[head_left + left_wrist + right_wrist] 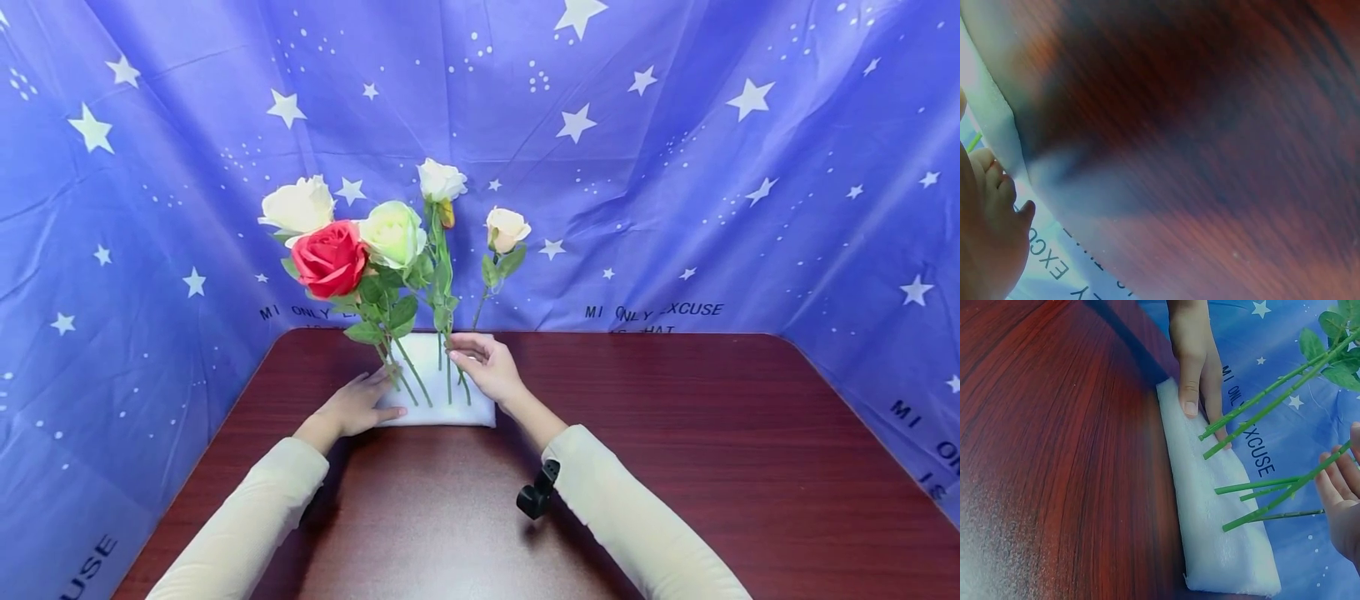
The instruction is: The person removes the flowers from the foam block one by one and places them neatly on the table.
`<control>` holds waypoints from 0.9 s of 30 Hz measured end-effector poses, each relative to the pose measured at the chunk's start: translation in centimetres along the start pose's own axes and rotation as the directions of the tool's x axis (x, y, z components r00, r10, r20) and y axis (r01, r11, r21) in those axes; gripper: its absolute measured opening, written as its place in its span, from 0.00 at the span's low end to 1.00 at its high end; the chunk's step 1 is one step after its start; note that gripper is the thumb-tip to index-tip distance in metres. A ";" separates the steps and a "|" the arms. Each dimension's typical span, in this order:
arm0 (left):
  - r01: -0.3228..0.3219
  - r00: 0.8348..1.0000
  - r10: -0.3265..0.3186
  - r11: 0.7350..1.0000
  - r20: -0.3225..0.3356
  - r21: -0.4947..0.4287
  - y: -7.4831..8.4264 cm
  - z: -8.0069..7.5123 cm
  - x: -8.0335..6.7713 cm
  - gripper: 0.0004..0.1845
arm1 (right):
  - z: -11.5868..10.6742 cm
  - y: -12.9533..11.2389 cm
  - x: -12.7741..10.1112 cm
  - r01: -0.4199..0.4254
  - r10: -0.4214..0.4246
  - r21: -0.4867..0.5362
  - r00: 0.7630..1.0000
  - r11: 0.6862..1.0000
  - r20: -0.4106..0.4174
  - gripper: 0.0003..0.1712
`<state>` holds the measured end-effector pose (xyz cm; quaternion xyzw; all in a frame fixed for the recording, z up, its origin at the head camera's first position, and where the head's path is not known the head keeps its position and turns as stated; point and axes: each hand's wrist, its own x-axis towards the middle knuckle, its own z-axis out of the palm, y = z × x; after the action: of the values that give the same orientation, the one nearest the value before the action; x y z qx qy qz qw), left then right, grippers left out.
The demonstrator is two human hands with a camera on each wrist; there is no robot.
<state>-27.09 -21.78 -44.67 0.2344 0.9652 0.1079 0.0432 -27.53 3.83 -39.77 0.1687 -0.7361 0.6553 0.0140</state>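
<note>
Where backdrop (675, 208) reads "ONLY EXCUSE", foam block (438, 412).

Only readable stuff is the dark print on the blue star backdrop (675, 167). Behind the table's far edge it says "MI ONLY EXCUSE" on the right, and the same line starts on the left as "MI ONLY" before the flowers cover it. A second line under it is cut off (maybe "HAT"). "USE" shows at bottom left. The right wrist view has "MI ONL… EXCUSE" too (1254, 419); the left wrist view shows "EXCU" (1047, 259).
</note>
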 end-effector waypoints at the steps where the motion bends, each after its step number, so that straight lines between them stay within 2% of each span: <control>1: 0.002 1.000 -0.002 1.000 0.004 -0.001 0.0 0.1 0.1 0.41 | 0.0 0.0 0.0 -0.005 0.005 -0.002 1.000 1.000 -0.004 0.19; 7: 0.005 1.000 -0.005 1.000 0.020 0.001 0.3 0.3 0.1 0.41 | 0.2 0.2 0.0 -0.022 0.022 -0.005 1.000 1.000 -0.020 0.19; 19: -0.027 1.000 0.027 0.998 0.002 0.064 0.3 -0.6 0.3 0.40 | 0.8 -0.2 0.5 0.032 -0.030 0.029 0.995 0.999 -0.091 0.17; 27: -0.018 1.000 0.018 0.998 0.005 0.057 0.4 -0.5 0.0 0.40 | 0.8 -0.2 0.1 0.045 -0.051 -0.043 0.990 0.998 -0.132 0.14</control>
<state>-27.00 -21.58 -44.06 0.2445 0.9656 0.0800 0.0375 -27.41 3.01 -39.65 0.1421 -0.7423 0.6497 0.0820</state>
